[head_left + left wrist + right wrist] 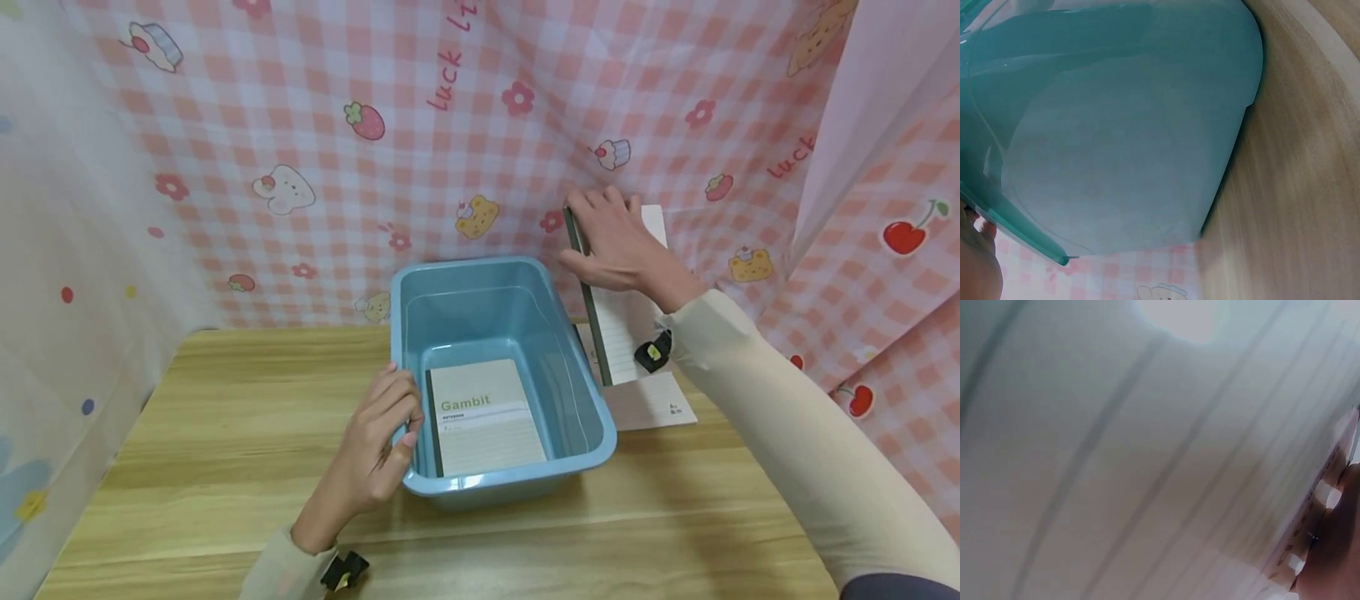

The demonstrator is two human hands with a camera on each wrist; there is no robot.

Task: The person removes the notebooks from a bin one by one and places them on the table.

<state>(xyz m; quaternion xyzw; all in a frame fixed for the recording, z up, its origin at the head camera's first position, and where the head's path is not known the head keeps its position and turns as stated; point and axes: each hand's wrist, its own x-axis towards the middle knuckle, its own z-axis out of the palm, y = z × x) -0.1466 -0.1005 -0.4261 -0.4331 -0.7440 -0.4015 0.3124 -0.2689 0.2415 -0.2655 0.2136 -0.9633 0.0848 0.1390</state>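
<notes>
A blue plastic basin [517,479] stands on the table, and inside it lies a notebook [487,433] with "Gambit" on its cover and a dark spine. My left hand [375,446] grips the basin's left rim with curled fingers; the basin's outer wall [1122,137] fills much of the left wrist view. To the right of the basin, my right hand [618,242] holds a second notebook [622,325] by its far edge, tilted up, dark spine to the left. Its lined cover [1116,456] fills the right wrist view. Under it, partly hidden, is another pale notebook [652,408].
The wood-grain table [262,433] stretches left and in front of the basin. A pink checked curtain [315,150] hangs close behind the basin and the raised notebook, and continues along the right. A pale curtain [82,250] borders the left side.
</notes>
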